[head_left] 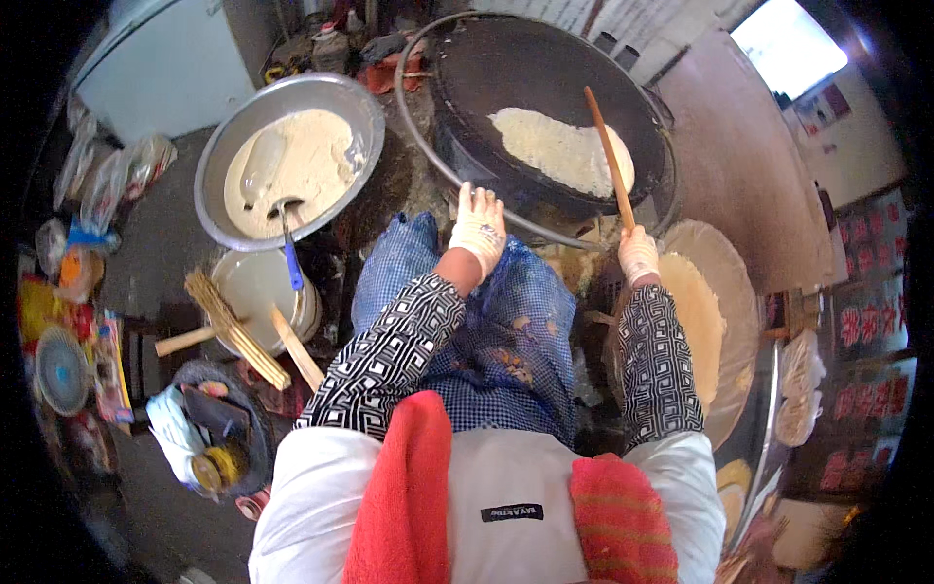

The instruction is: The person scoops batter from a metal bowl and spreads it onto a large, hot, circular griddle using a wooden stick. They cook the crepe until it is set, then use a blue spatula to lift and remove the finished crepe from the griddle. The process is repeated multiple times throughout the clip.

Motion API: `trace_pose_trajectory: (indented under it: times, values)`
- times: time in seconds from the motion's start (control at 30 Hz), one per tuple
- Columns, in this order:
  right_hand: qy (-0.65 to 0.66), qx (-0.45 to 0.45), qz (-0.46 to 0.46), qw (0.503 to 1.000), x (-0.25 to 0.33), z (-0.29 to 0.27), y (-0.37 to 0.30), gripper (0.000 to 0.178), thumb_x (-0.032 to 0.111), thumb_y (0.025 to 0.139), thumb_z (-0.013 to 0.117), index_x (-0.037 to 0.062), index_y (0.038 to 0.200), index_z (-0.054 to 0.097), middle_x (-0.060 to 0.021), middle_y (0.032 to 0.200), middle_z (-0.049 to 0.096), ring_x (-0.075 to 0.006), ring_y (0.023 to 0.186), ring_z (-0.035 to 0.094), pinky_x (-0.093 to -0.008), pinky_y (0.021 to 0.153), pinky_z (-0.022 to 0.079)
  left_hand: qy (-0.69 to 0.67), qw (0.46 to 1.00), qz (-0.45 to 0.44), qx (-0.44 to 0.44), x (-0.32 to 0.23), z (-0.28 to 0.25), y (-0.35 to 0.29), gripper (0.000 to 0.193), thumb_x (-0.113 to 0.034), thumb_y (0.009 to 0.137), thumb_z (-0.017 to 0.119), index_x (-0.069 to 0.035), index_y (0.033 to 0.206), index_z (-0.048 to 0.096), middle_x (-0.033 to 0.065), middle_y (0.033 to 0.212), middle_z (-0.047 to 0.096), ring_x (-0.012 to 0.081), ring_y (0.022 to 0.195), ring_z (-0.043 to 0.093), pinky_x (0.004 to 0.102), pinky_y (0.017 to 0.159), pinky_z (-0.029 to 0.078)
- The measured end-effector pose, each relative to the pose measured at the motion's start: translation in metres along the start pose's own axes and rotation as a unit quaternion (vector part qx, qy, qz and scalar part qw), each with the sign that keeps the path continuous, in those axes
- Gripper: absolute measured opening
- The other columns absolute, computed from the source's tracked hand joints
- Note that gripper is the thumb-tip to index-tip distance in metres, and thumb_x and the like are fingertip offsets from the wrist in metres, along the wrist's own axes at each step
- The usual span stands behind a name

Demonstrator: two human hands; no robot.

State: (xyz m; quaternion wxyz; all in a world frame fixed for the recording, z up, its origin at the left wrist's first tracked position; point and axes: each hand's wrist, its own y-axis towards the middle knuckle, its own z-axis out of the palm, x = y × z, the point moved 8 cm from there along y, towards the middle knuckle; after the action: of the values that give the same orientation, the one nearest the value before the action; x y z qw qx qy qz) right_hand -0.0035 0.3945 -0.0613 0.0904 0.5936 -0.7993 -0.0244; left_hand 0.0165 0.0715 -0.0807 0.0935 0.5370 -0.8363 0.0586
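My right hand (pixel 638 255), in a pale glove, grips the lower end of a long wooden spreading stick (pixel 609 161). The stick lies across a pale, oblong sheet of batter (pixel 545 146) on the large round black griddle (pixel 467 73). Gloved and smeared with batter, my left hand (pixel 478 232) is held over my lap with its fingers stretched toward the griddle's near rim; nothing shows in it. Whether its fingertips touch the ring around the griddle I cannot tell.
At the left, a metal basin (pixel 207 185) holds thick batter and a blue-handled ladle (pixel 292 255). Below it stands a bucket (pixel 309 310) with a straw brush (pixel 233 326) across it. Thin round flatbreads (pixel 696 316) lie on a round tray (pixel 732 255) beside my right forearm.
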Motion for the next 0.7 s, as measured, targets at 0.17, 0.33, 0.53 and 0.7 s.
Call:
trace_pose_trajectory:
  times: [0.17,0.33,0.53,0.7]
  values:
    - [-0.007,0.054,0.017,0.998,0.013,-0.003,-0.006,0.030,0.032,0.098,0.050,0.0032,0.104,0.057,-0.0288,0.090,0.067,-0.0461,0.086,0.064,-0.0549,0.075,0.050,-0.010,0.999,-0.030,0.038,0.025,-0.003,0.005,0.051,-0.013,0.100,0.032,0.003,0.148,0.034,0.0188,0.155,0.034,0.0352,0.146,0.027,0.0662,0.116,0.005]
    - [-0.014,-0.024,-0.047,0.998,0.006,-0.001,0.009,0.028,0.029,0.097,0.050,0.0020,0.103,0.055,-0.0265,0.081,0.066,-0.0438,0.077,0.065,-0.0544,0.069,0.051,-0.024,0.997,-0.043,0.060,0.043,-0.004,0.007,0.051,-0.014,0.100,0.032,-0.002,0.149,0.036,0.0149,0.157,0.034,0.0313,0.146,0.028,0.0685,0.114,0.005]
    - [-0.005,0.007,0.014,1.000,-0.027,0.005,-0.006,0.030,0.034,0.098,0.051,0.0040,0.099,0.054,-0.0272,0.081,0.066,-0.0472,0.080,0.064,-0.0558,0.069,0.051,-0.032,0.994,-0.088,0.046,0.074,0.008,0.014,0.050,-0.014,0.100,0.030,-0.007,0.149,0.038,0.0094,0.158,0.033,0.0287,0.144,0.031,0.0689,0.114,0.009]
    - [0.010,0.013,-0.080,0.997,0.021,-0.007,-0.025,0.032,0.034,0.098,0.052,0.0025,0.098,0.055,-0.0292,0.083,0.065,-0.0498,0.082,0.062,-0.0577,0.073,0.048,-0.069,0.994,-0.079,0.035,0.062,-0.013,0.010,0.054,-0.031,0.092,0.053,-0.004,0.138,0.049,0.0119,0.146,0.047,0.0290,0.140,0.036,0.0684,0.113,0.012]
